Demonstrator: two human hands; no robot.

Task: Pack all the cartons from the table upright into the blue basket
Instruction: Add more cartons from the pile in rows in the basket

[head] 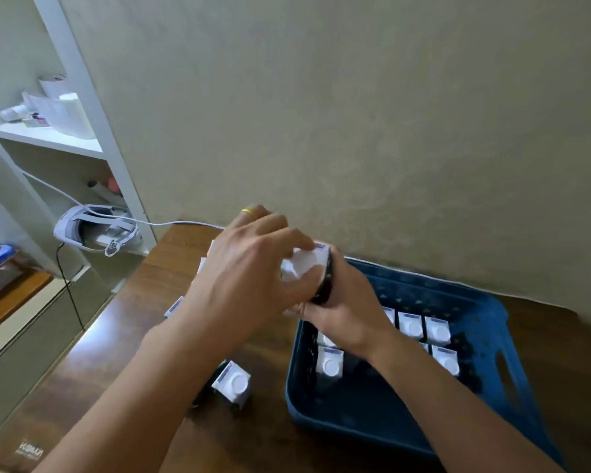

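Note:
Both hands hold one small white carton (306, 266) with a dark side, lifted above the far left corner of the blue basket (512, 339). My left hand (253, 271) grips it from the left, and my right hand (342, 302) grips it from below and the right. Several cartons (411, 325) stand upright inside the basket, white caps up. Another carton (232, 382) stands on the brown table (140, 322) left of the basket. More cartons (174, 307) lie partly hidden behind my left forearm.
A beige wall runs just behind the table. A white headset (93, 228) with a cable rests on a low shelf at the left, below a white shelf unit (48, 138) with papers. The basket has a handle slot (507, 375) on its right side.

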